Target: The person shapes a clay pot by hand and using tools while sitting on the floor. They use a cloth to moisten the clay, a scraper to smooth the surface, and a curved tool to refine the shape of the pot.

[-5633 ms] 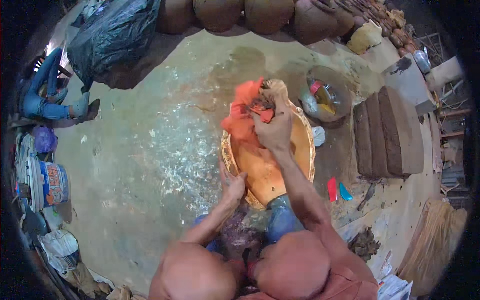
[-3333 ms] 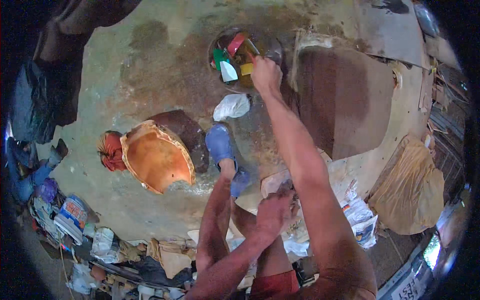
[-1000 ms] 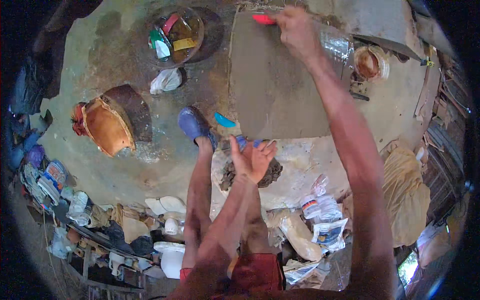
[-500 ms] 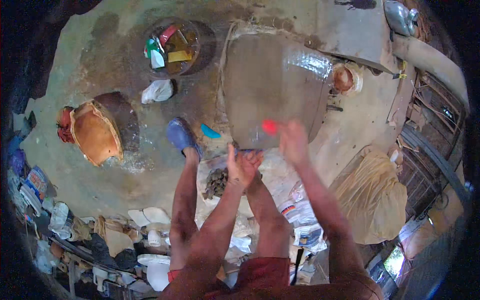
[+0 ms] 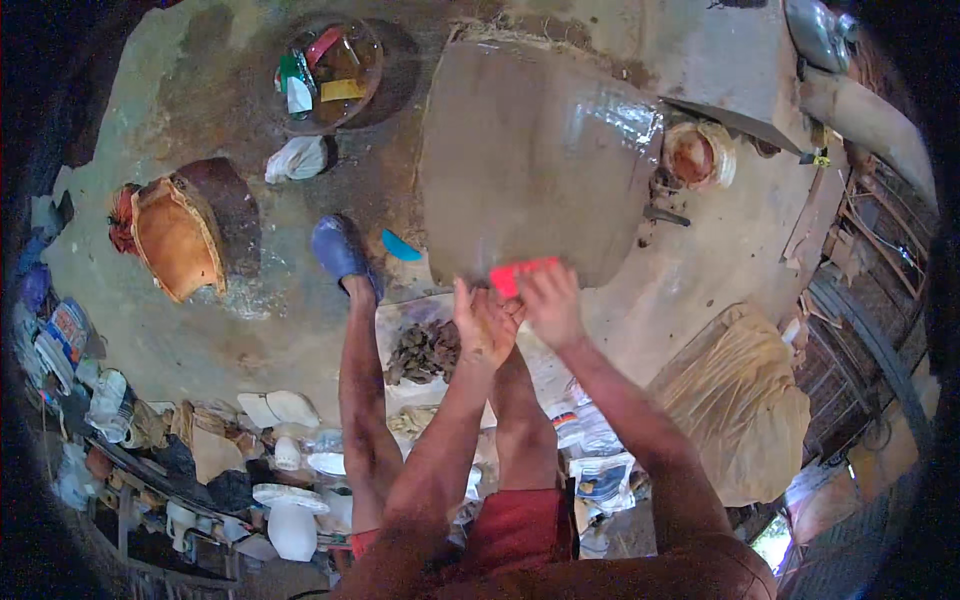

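At the near edge of the wet clay slab (image 5: 535, 165), the right hand (image 5: 548, 303) pinches a red scraper (image 5: 524, 276) while the left hand (image 5: 483, 325) (fingers loosely open) touches it, seemingly steadying the blade.

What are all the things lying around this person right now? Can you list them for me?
scraper: one, red, flat, at the near edge of the clay slab, in the right hand
clay slab: one, grey-brown, wet, on the floor ahead
bowl of tools: one, dark, holding coloured pieces, top left
clay vessel: one, orange, far left
rag: one, white, below the bowl
blue scraper: one, beside the shoe
shoe: one, blue
small pot: one, reddish, right of slab
left hand: touching the right hand
right hand: gripping the scraper
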A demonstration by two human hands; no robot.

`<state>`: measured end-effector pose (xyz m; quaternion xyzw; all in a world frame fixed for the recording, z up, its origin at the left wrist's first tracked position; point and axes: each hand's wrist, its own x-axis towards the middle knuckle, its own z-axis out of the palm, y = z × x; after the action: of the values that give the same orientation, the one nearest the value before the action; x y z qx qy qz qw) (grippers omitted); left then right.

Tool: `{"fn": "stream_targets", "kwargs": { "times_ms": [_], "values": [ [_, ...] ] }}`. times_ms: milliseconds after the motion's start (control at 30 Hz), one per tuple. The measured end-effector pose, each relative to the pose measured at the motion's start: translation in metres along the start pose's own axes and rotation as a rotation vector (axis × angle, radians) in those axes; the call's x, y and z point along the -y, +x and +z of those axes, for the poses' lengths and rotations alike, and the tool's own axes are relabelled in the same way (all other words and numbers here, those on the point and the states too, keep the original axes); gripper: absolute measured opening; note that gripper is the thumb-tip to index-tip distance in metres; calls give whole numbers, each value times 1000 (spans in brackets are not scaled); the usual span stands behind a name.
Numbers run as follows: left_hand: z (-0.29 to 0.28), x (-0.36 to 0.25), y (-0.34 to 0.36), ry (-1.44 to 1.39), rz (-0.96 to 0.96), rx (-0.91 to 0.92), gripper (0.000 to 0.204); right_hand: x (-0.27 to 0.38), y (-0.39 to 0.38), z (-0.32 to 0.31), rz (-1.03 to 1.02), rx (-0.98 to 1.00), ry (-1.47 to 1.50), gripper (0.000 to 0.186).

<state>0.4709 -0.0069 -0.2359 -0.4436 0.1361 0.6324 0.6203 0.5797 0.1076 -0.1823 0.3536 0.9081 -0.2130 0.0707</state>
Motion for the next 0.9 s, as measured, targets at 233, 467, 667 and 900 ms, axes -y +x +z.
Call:
{"fn": "stream_targets", "kwargs": {
  "times_ms": [233, 467, 667, 900],
  "values": [
    [34, 29, -11, 157, 136, -252, 73, -109, 133, -80, 163, -357, -13, 10],
    [26, 53, -4, 231, 117, -254, 82, -126, 132, -58, -58, -362, 39, 16],
    [21, 57, -15, 326, 61, -326, 85, -46, -29, -22, -7, -100, 24, 33],
    [-4, 54, -28, 355, 55, -392, 80, -145, 118, -96, 360, -299, 186, 4]
  ]
}}
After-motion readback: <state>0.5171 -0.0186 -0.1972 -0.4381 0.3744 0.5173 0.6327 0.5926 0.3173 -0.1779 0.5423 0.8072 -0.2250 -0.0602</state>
